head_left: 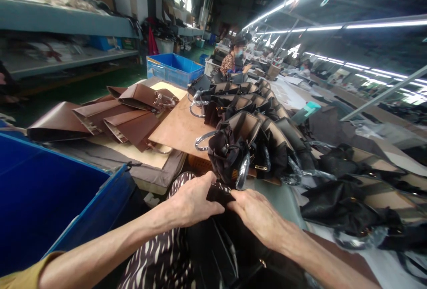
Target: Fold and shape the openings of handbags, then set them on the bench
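Observation:
A black bag (213, 244) lies across the lap, over patterned black-and-white clothing (156, 258). At its upper edge my left hand (193, 197) grips the dark material between thumb and fingers. Close beside it on the right, my right hand (253, 211) is closed on the same edge, its fingertips partly hidden. A small gold-coloured metal piece (263, 263) shows on the bag below my right hand. Just beyond the hands stand several black and tan bags (247, 128) with plastic-wrapped handles.
Brown bag pieces (133, 115) lie on a padded surface at the left. A large blue bin (50, 191) fills the lower left; another blue bin (176, 67) stands farther back. More black bags (353, 204) cover the right table. A person (231, 59) sits in the background.

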Demonstrator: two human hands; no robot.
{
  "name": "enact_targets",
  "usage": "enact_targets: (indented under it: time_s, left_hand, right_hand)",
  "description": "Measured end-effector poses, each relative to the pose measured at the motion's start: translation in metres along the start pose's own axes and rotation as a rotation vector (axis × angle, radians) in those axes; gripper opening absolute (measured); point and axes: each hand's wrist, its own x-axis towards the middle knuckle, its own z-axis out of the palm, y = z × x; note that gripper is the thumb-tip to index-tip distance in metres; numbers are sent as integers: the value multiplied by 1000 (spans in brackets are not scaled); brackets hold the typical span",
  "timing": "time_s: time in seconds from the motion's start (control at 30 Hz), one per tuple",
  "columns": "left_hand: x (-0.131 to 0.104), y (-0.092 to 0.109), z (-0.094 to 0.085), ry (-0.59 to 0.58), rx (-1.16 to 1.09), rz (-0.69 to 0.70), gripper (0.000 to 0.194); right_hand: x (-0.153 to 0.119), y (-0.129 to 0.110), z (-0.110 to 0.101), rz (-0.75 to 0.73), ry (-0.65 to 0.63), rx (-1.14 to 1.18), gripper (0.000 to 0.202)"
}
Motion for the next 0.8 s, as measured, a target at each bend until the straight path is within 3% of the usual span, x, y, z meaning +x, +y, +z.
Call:
enact_targets:
  time_s: [0.1, 0.2, 0.43, 0.57, 0.7, 0.8]
  left_hand:
    - [-4, 0, -1, -31, -137, -48, 32]
    - [1, -1, 0, -13, -112, -44, 36]
    - [4, 5, 3, 64, 270, 40, 25]
    - [4, 24, -4, -45, 494, 52, 21]
    - [10, 30, -7, -138, 539, 64, 23]
    - [16, 17, -3, -51, 490, 119, 23]
  right_hand:
    - [-8, -1, -11, 38, -40, 4, 17]
    - [-16, -3, -16, 63, -65, -30, 18]
    - [-25, -7, -15, 120, -111, -57, 22]
    - [-24, -6, -12, 117, -104, -37, 21]
    - [-23, -7, -11, 145, -106, -94, 21]
    - [-24, -5, -13, 168, -110, -115, 21]
